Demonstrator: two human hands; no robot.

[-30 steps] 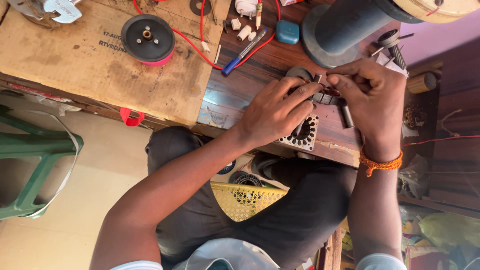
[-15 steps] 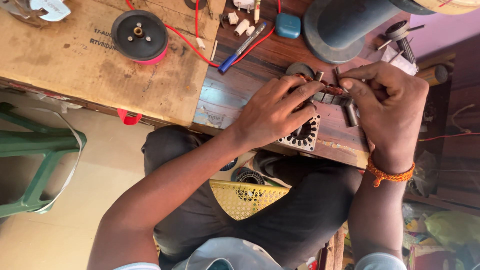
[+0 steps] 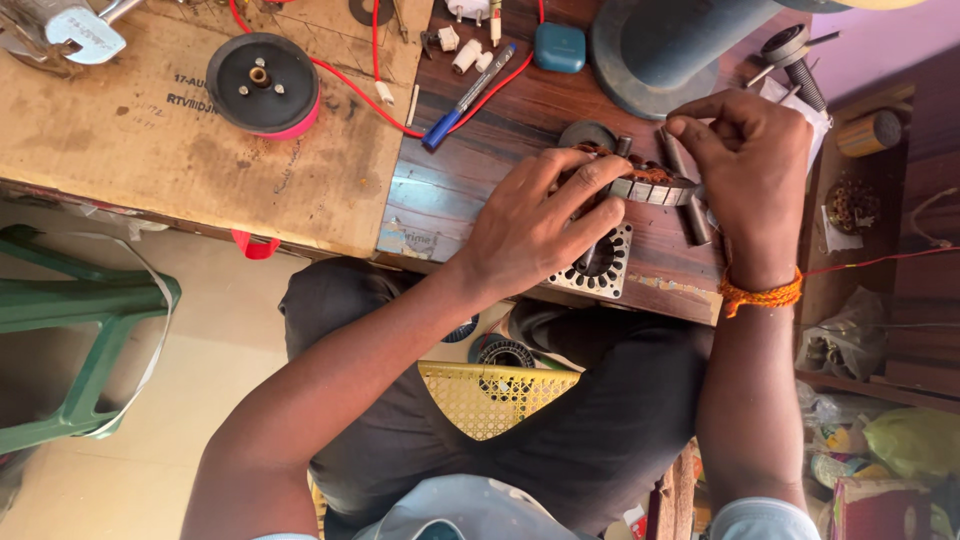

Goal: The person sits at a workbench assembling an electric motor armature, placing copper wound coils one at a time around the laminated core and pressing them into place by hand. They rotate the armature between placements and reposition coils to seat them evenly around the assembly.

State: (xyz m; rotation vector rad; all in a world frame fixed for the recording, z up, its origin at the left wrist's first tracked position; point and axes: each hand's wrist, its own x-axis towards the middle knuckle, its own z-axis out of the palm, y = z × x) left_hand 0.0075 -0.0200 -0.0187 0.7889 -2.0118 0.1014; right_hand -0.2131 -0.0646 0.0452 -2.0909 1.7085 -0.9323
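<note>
A round metal motor stator with copper windings (image 3: 650, 185) stands on edge on the dark wooden bench (image 3: 480, 170). My left hand (image 3: 535, 225) grips its near side, fingers curled over the rim. My right hand (image 3: 750, 175) pinches the stator's far rim between thumb and fingers; an orange thread band circles that wrist. A flat square stator plate (image 3: 605, 270) with a toothed hole lies under my left hand at the bench edge. A dark bolt (image 3: 685, 190) lies beside the stator.
A cardboard sheet (image 3: 150, 130) covers the bench's left part, with a black pulley wheel (image 3: 262, 82) and red wire (image 3: 350, 80) on it. A blue pen (image 3: 468, 97), a teal box (image 3: 558, 46) and a grey machine base (image 3: 670, 50) lie beyond. Green stool (image 3: 70, 340) at left; yellow basket (image 3: 490, 395) below.
Both hands have stayed on the stator. My right hand's fingers have shifted up along the stator's rim, and my left fingers have spread over its near side.
</note>
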